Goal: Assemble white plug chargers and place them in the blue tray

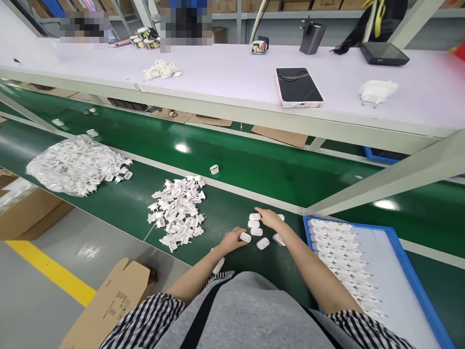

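In the head view, my left hand is closed around a white charger plug just above the green work surface. My right hand reaches in from the right with its index finger stretched out, its tip at a white charger; the other fingers are partly hidden. Between and below the hands lie several more white chargers, one of them a loose charger nearest my body. Left of my hands is a heap of white plug parts with pins showing.
A blue-rimmed tray at right holds rows of white chargers. Further left lies a plastic bag of white parts. A slanted white post and a raised shelf with a phone stand ahead. Cardboard box below left.
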{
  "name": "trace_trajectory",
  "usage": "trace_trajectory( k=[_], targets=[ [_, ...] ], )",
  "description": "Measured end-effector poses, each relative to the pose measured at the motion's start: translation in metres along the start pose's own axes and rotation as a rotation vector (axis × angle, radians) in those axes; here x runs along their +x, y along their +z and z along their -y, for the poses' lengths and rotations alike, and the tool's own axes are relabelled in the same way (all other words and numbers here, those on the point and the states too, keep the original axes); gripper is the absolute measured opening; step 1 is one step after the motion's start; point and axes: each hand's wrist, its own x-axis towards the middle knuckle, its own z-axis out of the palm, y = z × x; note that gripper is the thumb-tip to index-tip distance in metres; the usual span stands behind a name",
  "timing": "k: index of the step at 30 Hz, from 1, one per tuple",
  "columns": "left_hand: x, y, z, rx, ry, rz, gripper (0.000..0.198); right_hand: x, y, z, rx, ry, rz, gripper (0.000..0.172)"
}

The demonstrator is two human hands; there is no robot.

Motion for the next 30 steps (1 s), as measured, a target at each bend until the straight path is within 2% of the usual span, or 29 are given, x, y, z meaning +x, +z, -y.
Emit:
trace_trajectory(
  k=[2,4,7,10,13,15,18,21,24,26,30],
  targets=[
    [0.001,0.012,-0.008,0.000,0.030,-0.032,0.035,-0.015,-0.002,-0.003,0.116,0.025,-0.095,0.050],
    [0.001,0.023,-0.015,-0.011,0.017,-0.080,0.035,-0.035,0.001,-0.009,0.233,0.050,-0.156,0.044],
    [0.002,0.039,-0.026,-0.055,-0.075,-0.159,0.048,-0.065,0.019,-0.017,0.315,0.083,-0.053,0.037],
    [0.005,0.051,-0.035,-0.104,-0.142,-0.124,0.055,-0.081,0.045,-0.019,0.274,0.133,0.056,0.037],
    [0.005,0.058,-0.039,-0.073,-0.138,-0.075,0.063,-0.082,0.066,-0.015,0.208,0.167,0.039,0.040],
    [0.004,0.059,-0.039,0.007,-0.142,-0.102,0.070,-0.080,0.074,-0.010,0.173,0.174,0.025,0.038],
    [0.002,0.058,-0.037,0.135,-0.138,-0.152,0.090,-0.077,0.082,-0.006,0.171,0.215,0.015,0.031],
    [0.006,0.057,-0.034,0.196,-0.136,-0.150,0.110,-0.076,0.089,-0.005,0.217,0.260,0.014,0.027],
    [0.010,0.058,-0.030,0.232,-0.131,-0.180,0.111,-0.074,0.094,-0.007,0.286,0.251,-0.003,0.031],
    [0.012,0.060,-0.027,0.243,-0.107,-0.212,0.107,-0.071,0.096,-0.010,0.373,0.233,-0.063,0.035],
    [0.013,0.063,-0.025,0.214,-0.094,-0.263,0.111,-0.056,0.097,-0.012,0.646,0.196,-0.294,0.038]
  ],
)
